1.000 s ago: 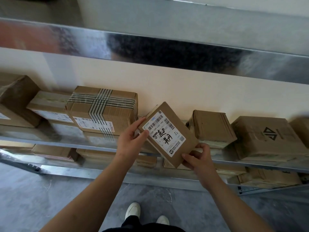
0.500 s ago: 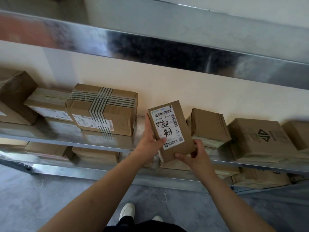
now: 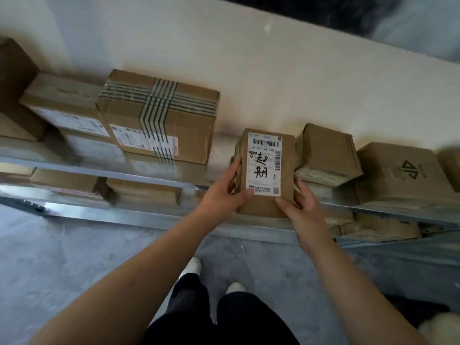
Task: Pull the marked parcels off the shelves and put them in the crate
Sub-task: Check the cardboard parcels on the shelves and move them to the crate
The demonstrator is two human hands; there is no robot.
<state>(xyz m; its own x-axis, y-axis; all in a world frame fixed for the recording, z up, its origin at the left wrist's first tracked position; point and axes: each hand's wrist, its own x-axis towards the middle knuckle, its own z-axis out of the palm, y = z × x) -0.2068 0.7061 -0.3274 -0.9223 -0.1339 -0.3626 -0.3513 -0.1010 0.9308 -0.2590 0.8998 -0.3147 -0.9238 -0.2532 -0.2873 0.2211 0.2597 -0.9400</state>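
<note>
Both your left hand (image 3: 225,189) and right hand (image 3: 302,207) clasp the marked parcel (image 3: 265,170) at its near end, its long axis pointing away over the shelf edge (image 3: 139,174), no crate visible.

My own limbs in frame
Bare forearms (image 3: 139,265), no sleeves; black trousers (image 3: 219,317); white shoes (image 3: 190,267) below me.

The gripped brown parcel (image 3: 263,205) is showing black handwriting on its white label (image 3: 265,165); left of the grip, dark striped tape (image 3: 155,120) is crossing a brown box (image 3: 189,135).
</note>
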